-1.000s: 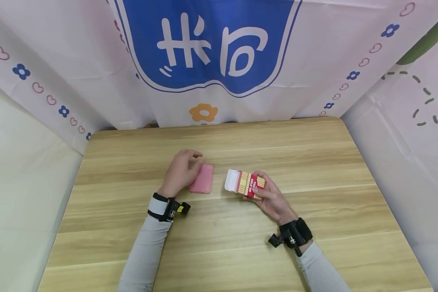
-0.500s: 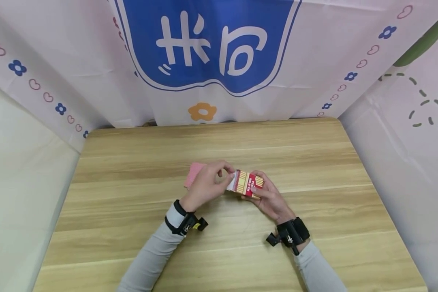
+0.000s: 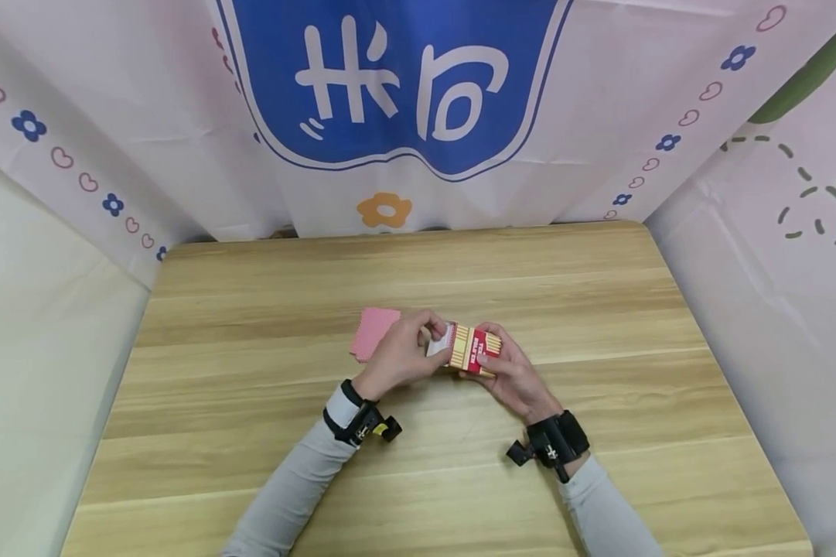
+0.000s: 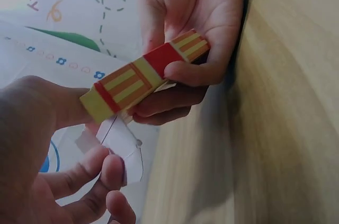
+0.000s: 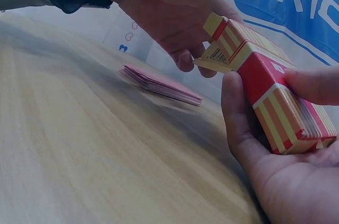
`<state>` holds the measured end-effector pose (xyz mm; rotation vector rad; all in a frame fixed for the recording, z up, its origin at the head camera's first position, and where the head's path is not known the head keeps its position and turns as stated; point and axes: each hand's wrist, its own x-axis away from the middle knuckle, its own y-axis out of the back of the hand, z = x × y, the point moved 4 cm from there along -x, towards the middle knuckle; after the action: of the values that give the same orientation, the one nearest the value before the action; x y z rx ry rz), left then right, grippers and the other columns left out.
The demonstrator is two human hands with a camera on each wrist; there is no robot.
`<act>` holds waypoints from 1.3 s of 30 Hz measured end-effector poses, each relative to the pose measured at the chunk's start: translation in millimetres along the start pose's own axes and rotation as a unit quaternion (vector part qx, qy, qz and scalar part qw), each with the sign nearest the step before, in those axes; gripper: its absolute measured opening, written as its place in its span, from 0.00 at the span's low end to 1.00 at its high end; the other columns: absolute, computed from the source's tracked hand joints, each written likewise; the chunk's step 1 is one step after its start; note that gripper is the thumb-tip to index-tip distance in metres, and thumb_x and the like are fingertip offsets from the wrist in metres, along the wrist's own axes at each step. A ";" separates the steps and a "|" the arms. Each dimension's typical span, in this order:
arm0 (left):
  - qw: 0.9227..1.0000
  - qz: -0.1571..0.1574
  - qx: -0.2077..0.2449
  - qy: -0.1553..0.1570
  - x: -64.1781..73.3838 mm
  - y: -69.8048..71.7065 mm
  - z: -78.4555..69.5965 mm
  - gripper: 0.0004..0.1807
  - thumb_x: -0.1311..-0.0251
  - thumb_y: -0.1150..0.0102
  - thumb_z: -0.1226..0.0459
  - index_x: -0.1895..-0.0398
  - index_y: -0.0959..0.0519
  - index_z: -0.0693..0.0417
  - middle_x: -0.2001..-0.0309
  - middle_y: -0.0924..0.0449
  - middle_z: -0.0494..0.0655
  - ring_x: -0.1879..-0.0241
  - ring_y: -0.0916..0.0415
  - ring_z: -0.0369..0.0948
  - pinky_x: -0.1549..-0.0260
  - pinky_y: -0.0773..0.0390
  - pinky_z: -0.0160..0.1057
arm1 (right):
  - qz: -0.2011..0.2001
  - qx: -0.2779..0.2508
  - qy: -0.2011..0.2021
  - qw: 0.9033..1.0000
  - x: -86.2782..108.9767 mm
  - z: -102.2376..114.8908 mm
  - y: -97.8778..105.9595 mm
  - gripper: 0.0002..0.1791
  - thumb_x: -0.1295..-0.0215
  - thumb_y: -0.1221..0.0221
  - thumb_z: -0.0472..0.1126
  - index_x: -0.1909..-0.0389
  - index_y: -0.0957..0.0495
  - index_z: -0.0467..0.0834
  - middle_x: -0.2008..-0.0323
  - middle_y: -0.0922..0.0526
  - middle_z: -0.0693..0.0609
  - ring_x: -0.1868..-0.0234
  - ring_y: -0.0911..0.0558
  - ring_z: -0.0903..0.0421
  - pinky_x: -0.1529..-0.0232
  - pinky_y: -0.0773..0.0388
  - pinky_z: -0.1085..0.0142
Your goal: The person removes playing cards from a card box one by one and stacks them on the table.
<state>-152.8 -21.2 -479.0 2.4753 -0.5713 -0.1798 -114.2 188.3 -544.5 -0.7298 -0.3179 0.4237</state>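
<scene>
card box [image 3: 463, 348]: r hand [image 3: 519, 379] curled round it, l hand [image 3: 399, 354] half-curled at white flap [image 4: 127, 144], pinch unclear; we shd squeeze lightly

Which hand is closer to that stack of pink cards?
Left. The left hand is beside the pink cards, partly covering them in the head view; the right hand is farther off, gripping the striped box.
</scene>
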 end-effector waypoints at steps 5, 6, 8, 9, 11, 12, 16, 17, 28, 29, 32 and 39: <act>1.000 -0.002 -0.006 0.028 2.4 5.1 -2.5 0.12 0.38 0.24 0.58 0.56 0.18 0.48 0.60 0.16 0.42 0.66 0.24 0.43 0.69 0.25 0.38 | -0.005 0.000 -0.002 1.000 -1.0 0.0 -0.7 0.29 0.24 0.54 0.21 0.29 0.42 0.47 0.30 0.31 0.41 0.37 0.16 0.45 0.40 0.16 0.56; 0.999 -0.001 -0.009 0.034 3.3 7.2 -3.3 0.11 0.37 0.25 0.58 0.56 0.18 0.48 0.60 0.16 0.41 0.67 0.24 0.41 0.70 0.25 0.38 | -0.005 0.000 -0.003 1.000 -1.1 0.0 -0.7 0.29 0.24 0.54 0.21 0.29 0.42 0.47 0.30 0.30 0.41 0.37 0.16 0.46 0.40 0.16 0.56; 0.999 0.003 -0.013 0.039 5.2 12.4 -5.4 0.10 0.34 0.27 0.58 0.55 0.18 0.47 0.61 0.14 0.40 0.69 0.24 0.38 0.70 0.24 0.37 | -0.005 0.000 -0.002 1.000 -1.1 0.2 -1.1 0.29 0.24 0.54 0.21 0.29 0.42 0.48 0.30 0.30 0.42 0.37 0.16 0.46 0.40 0.16 0.56; 0.999 0.006 -0.012 0.040 5.9 14.9 -6.2 0.10 0.33 0.28 0.59 0.54 0.18 0.48 0.62 0.13 0.39 0.69 0.22 0.37 0.70 0.24 0.37 | -0.004 0.001 -0.001 1.000 -0.9 0.3 -1.2 0.29 0.23 0.54 0.22 0.29 0.42 0.48 0.31 0.29 0.42 0.37 0.16 0.46 0.40 0.16 0.57; 0.999 0.010 -0.010 0.038 7.7 20.2 -7.8 0.11 0.33 0.29 0.60 0.51 0.19 0.49 0.64 0.12 0.38 0.69 0.20 0.36 0.68 0.22 0.37 | -0.005 0.004 0.001 1.000 -0.3 0.4 -1.6 0.28 0.23 0.53 0.22 0.30 0.43 0.48 0.31 0.29 0.42 0.37 0.16 0.47 0.40 0.16 0.57; 0.999 0.010 -0.009 0.035 8.5 22.8 -8.2 0.12 0.32 0.30 0.60 0.50 0.20 0.50 0.65 0.12 0.38 0.69 0.20 0.36 0.67 0.22 0.37 | -0.005 0.005 0.002 1.000 -0.1 0.2 -1.5 0.28 0.23 0.53 0.23 0.30 0.43 0.47 0.31 0.29 0.42 0.36 0.16 0.47 0.40 0.16 0.57; 1.000 -0.002 0.006 0.014 11.2 34.3 -7.8 0.13 0.31 0.34 0.64 0.46 0.21 0.53 0.67 0.13 0.41 0.72 0.21 0.37 0.70 0.23 0.36 | -0.009 0.008 0.000 1.000 2.1 -1.8 -0.6 0.27 0.22 0.52 0.24 0.30 0.43 0.48 0.30 0.31 0.42 0.35 0.17 0.47 0.40 0.16 0.56; 1.000 -0.005 0.015 0.010 11.7 37.3 -6.6 0.13 0.30 0.36 0.65 0.45 0.21 0.54 0.67 0.13 0.43 0.74 0.22 0.38 0.72 0.23 0.36 | -0.010 0.006 -0.001 1.000 2.8 -2.4 -0.4 0.28 0.22 0.52 0.23 0.29 0.44 0.48 0.30 0.31 0.42 0.35 0.17 0.47 0.39 0.16 0.56; 0.994 -0.092 0.053 0.018 5.5 91.2 41.4 0.16 0.20 0.44 0.60 0.37 0.19 0.55 0.57 0.18 0.53 0.63 0.27 0.44 0.64 0.28 0.37 | -0.009 0.004 0.003 1.000 1.6 -2.5 0.0 0.29 0.23 0.54 0.23 0.28 0.43 0.48 0.31 0.32 0.41 0.36 0.17 0.47 0.40 0.16 0.56; 0.994 -0.092 0.049 0.027 4.6 94.4 49.9 0.16 0.20 0.43 0.59 0.38 0.19 0.55 0.56 0.17 0.52 0.62 0.27 0.44 0.63 0.28 0.37 | -0.007 0.004 0.005 1.000 1.3 -1.8 -0.2 0.29 0.23 0.54 0.22 0.28 0.43 0.48 0.32 0.32 0.41 0.37 0.17 0.47 0.40 0.16 0.56; 0.995 -0.078 0.045 0.051 2.2 98.8 73.1 0.14 0.21 0.41 0.57 0.41 0.19 0.55 0.57 0.16 0.52 0.62 0.26 0.44 0.63 0.28 0.38 | -0.006 0.006 0.006 1.000 1.1 -0.6 -0.6 0.29 0.23 0.54 0.22 0.29 0.43 0.48 0.32 0.31 0.41 0.37 0.17 0.47 0.40 0.16 0.57; 0.996 -0.064 0.003 0.069 -2.8 93.0 97.0 0.10 0.21 0.42 0.57 0.47 0.17 0.52 0.57 0.18 0.52 0.61 0.24 0.46 0.63 0.25 0.42 | -0.006 0.008 0.003 1.000 -0.1 -0.1 -1.9 0.30 0.24 0.54 0.21 0.29 0.43 0.48 0.31 0.31 0.41 0.36 0.17 0.47 0.39 0.16 0.56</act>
<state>-213.2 -138.5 -505.1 2.5080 -0.3565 -0.0559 -113.7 186.9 -543.3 -0.7123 -0.3116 0.4119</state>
